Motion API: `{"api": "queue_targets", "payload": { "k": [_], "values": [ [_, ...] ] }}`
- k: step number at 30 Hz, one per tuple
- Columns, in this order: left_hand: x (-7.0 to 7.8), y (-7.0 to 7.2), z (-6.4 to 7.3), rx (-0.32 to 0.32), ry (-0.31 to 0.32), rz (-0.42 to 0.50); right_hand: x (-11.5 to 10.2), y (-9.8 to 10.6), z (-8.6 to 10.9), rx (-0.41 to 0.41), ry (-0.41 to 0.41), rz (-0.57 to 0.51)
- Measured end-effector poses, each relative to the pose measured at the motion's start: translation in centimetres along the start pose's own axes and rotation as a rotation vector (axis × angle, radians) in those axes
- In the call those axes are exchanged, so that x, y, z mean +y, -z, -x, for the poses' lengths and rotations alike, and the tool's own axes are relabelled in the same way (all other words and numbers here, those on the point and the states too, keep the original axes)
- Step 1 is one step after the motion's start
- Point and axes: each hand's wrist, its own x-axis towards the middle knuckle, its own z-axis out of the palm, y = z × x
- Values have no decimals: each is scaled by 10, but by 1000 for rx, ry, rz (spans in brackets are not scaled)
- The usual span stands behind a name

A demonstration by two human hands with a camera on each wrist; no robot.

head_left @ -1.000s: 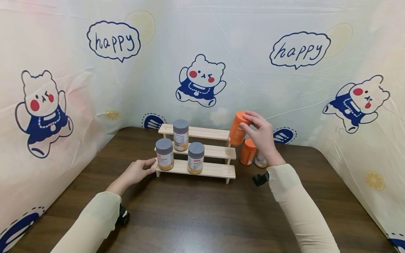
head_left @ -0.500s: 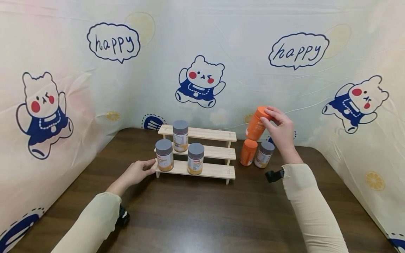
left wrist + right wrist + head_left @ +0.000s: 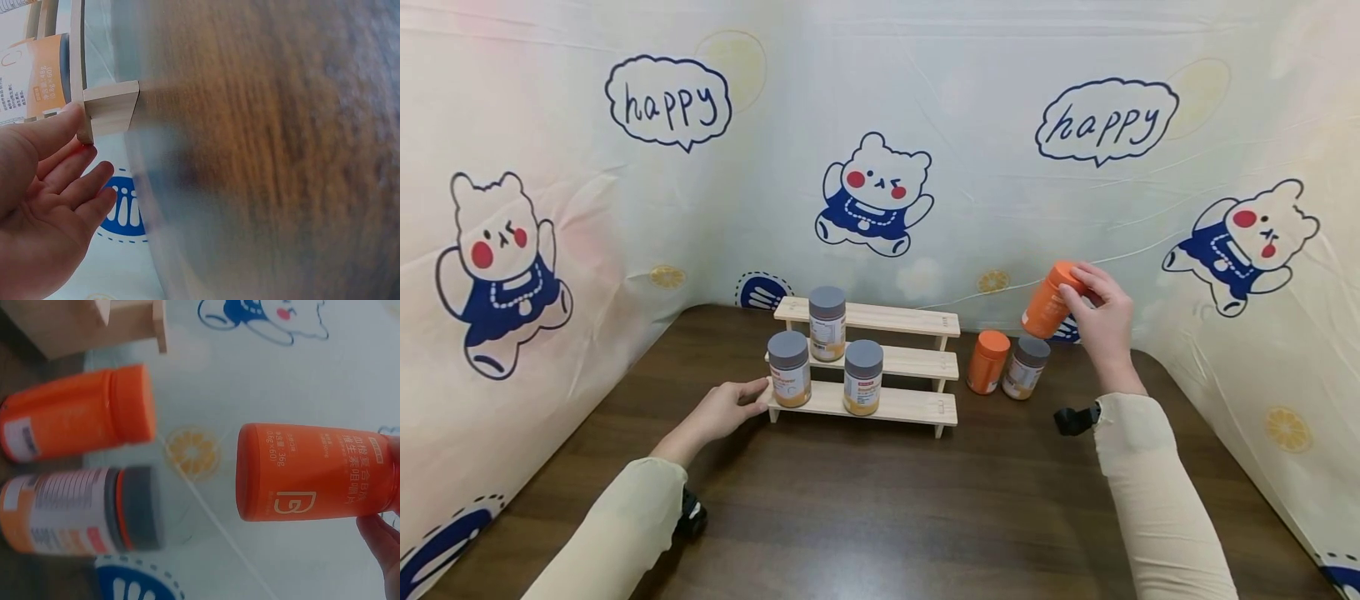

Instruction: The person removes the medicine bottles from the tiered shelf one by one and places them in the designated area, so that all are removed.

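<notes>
My right hand (image 3: 1102,315) holds an orange bottle (image 3: 1049,302) by its cap end, tilted in the air above the table's right side. In the right wrist view the white print on this orange bottle (image 3: 312,472) shows, with fingertips at the view's edge. My left hand (image 3: 730,407) pinches the left end of the lowest tier of a wooden three-step rack (image 3: 910,406); the left wrist view shows thumb and finger at that rack's end (image 3: 80,122). Two grey-capped bottles, one left (image 3: 789,371) and one right (image 3: 862,379), stand on the lowest tier, and a third grey-capped bottle (image 3: 827,325) on the middle one.
Right of the rack, another orange bottle (image 3: 988,363) and a grey-capped bottle (image 3: 1026,369) stand side by side on the brown table (image 3: 865,508). A printed cloth (image 3: 985,167) hangs behind and along both sides.
My right hand has carried the orange bottle rightward, from beside the rack's top tier to above the grey-capped bottle on the table. My left hand stays at the rack's end.
</notes>
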Motion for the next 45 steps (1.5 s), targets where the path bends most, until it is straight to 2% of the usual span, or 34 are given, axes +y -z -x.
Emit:
{"api": "queue_targets", "payload": {
  "k": [9,23,36,45],
  "values": [
    [2,1,1,-4,10,-2,20,18,5,20,-97,64],
    [2,1,2,2,0,-12,49,31,14,33,-180,140],
    [2,1,2,1,-10,-9,96,28,36,21,-139,284],
    [2,0,2,10,-25,-14,110,21,51,-10,-120,325]
  ]
}}
